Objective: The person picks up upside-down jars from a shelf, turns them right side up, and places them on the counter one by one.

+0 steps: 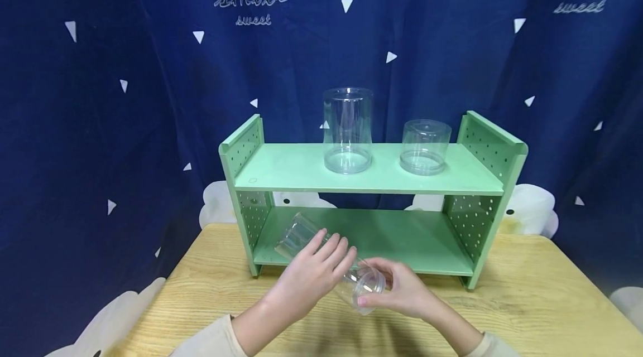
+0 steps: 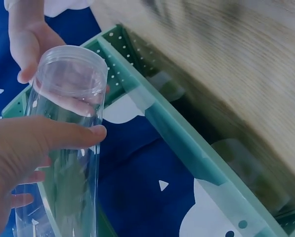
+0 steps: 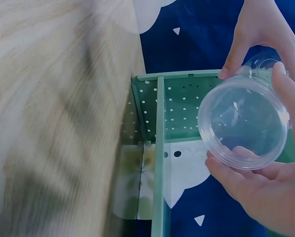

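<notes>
A tall clear plastic jar (image 1: 296,234) with a clear round lid (image 3: 243,123) is held at a slant in front of the shelf, its lidded end low and towards the right. My left hand (image 1: 313,273) grips the jar around its middle; in the left wrist view the thumb (image 2: 78,136) lies across the wall. At the lidded end, my right hand (image 1: 402,290) holds the jar with thumb and fingers curled about the rim. The right wrist view has the lid facing the camera, fingertips (image 3: 221,168) at its lower edge. No contents show inside the jar.
A green two-tier shelf (image 1: 372,183) with perforated sides stands on the wooden table (image 1: 211,273). On its upper board are a tall clear jar (image 1: 348,128) and a shorter clear jar (image 1: 425,145). A dark blue patterned curtain (image 1: 150,122) hangs behind.
</notes>
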`<state>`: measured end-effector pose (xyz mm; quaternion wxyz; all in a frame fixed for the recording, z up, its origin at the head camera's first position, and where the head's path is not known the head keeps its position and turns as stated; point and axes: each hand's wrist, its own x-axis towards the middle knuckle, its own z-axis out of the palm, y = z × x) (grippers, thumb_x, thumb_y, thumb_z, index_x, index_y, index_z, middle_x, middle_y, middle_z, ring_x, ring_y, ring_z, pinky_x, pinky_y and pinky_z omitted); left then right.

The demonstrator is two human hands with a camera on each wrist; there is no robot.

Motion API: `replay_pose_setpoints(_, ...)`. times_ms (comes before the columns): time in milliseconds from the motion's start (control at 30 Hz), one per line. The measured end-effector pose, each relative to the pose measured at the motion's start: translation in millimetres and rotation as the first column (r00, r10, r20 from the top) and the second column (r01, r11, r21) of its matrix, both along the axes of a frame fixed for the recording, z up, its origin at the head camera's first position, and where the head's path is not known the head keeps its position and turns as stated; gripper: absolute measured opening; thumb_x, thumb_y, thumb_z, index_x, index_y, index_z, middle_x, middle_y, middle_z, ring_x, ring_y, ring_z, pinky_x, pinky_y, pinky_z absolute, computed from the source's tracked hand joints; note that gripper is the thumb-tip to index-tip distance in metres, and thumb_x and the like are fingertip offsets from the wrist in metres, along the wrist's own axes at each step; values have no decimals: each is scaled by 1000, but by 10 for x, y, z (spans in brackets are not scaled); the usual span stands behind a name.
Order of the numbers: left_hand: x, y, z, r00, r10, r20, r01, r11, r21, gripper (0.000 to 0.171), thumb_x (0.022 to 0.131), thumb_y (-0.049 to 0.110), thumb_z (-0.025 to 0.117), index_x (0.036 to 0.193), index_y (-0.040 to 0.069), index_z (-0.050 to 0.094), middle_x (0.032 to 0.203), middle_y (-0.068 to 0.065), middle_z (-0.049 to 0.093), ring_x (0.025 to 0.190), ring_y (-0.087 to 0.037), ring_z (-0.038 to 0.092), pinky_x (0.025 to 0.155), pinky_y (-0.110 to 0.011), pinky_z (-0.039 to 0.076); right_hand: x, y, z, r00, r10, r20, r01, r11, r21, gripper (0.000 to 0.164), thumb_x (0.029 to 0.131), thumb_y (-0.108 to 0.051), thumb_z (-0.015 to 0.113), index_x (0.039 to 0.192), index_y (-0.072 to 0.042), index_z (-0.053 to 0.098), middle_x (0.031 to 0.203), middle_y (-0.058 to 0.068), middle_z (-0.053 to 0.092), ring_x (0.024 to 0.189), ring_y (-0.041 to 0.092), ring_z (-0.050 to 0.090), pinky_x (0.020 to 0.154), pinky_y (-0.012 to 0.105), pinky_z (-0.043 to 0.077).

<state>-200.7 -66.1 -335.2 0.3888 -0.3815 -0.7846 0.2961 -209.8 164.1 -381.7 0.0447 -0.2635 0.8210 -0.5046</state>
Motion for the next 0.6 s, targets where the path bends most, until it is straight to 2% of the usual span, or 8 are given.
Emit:
replay_pose_setpoints(67, 2, -10, -12, 1000, 0, 11, 0, 1000, 2, 74, 72, 29, 77, 137, 17, 45, 133, 0, 54, 125, -16, 52, 114, -34, 39, 0, 20, 6, 999, 32, -2, -32, 999, 0, 70, 78, -23, 79, 130, 12, 48, 125, 27, 60, 110, 28, 64, 88, 17, 53)
replay_pose_setpoints(133, -1, -24, -26, 1000, -4, 28, 4, 1000, 9, 75, 70, 29, 78, 137, 18, 45, 133, 1, 55, 124, -16, 52, 113, -34, 39, 0, 40, 17, 998, 60, -6, -60, 998, 3, 72, 80, -22, 78, 132, 15, 45, 128, 30, 58, 114, 38, 61, 93, 25, 54)
replay_pose_setpoints(233, -21, -42, -45, 998, -23, 61, 20, 999, 36, 75, 69, 28, 79, 136, 18, 46, 132, 1, 56, 123, -16, 53, 112, -34, 41, 4, 73, 34, 997, 76, -14, -76, 997, 15, 72, 81, -21, 76, 134, 14, 43, 130, 31, 56, 119, 44, 57, 97, 41, 52)
replay_pose_setpoints(267, -28, -48, -50, 997, -32, 71, 29, 998, 48, 76, 68, 28, 79, 136, 18, 46, 131, 1, 56, 123, -16, 53, 111, -34, 41, 7, 87, 40, 997, 78, -19, -78, 997, 18, 72, 82, -21, 76, 135, 14, 42, 131, 30, 55, 120, 45, 56, 98, 42, 51)
replay_pose_setpoints(333, -43, -59, -61, 995, -53, 87, 47, 996, 70, 76, 68, 28, 79, 136, 18, 47, 130, 1, 57, 122, -16, 54, 110, -34, 43, 15, 119, 51, 996, 80, -32, -79, 997, 23, 71, 82, -21, 76, 136, 11, 43, 132, 30, 54, 121, 45, 55, 100, 35, 52)
replay_pose_setpoints(400, -56, -70, -74, 992, -75, 103, 66, 994, 91, 74, 69, 27, 79, 135, 18, 47, 129, 1, 58, 121, -17, 55, 109, -34, 44, 26, 154, 61, 996, 81, -45, -80, 997, 23, 70, 81, -20, 76, 136, 9, 44, 133, 29, 54, 121, 42, 56, 100, 26, 51)
replay_pose_setpoints(467, -67, -80, -87, 989, -96, 112, 83, 990, 110, 72, 70, 27, 78, 135, 18, 48, 128, 1, 58, 120, -17, 56, 108, -34, 45, 36, 194, 66, 995, 81, -50, -80, 997, 20, 70, 81, -20, 77, 136, 7, 44, 133, 28, 55, 120, 33, 59, 98, 18, 48)
replay_pose_setpoints(600, -79, -99, -116, 984, -122, 126, 104, 984, 146, 67, 73, 27, 75, 134, 18, 48, 127, 2, 59, 118, -16, 56, 106, -35, 47, 39, 280, 71, 996, 85, -32, -86, 996, -10, 69, 82, -18, 76, 137, 7, 43, 133, 28, 55, 116, 9, 61, 99, 18, 49)
